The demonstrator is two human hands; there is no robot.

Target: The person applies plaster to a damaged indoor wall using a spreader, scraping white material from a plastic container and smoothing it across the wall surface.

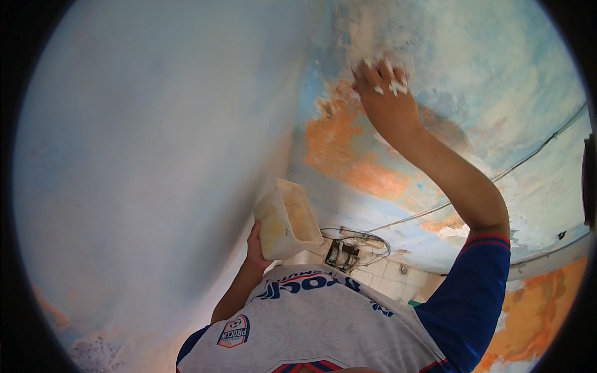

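Observation:
My left hand [255,247] grips a whitish, boxy plastic tub [273,227] by its side, with the thumb up along the wall of it. The tub is tilted, its opening facing right, and pale residue coats the inside. High on the right, my right hand [388,93] presses against the patchy painted wall [435,56]. White paste is smeared over its bent fingers and knuckles. Those fingers are curled toward the surface, and whatever lies under them is hidden. Around the hand the wall shows grey-white smears and bare orange patches [339,140].
A smooth bluish-white wall [137,143] fills the left side. Thin cable [528,153] runs across the patchy surface to a dark electrical box [342,253] with looped wires. Whitish tiles [392,283] lie below it. A dark object [589,180] stands at the right rim.

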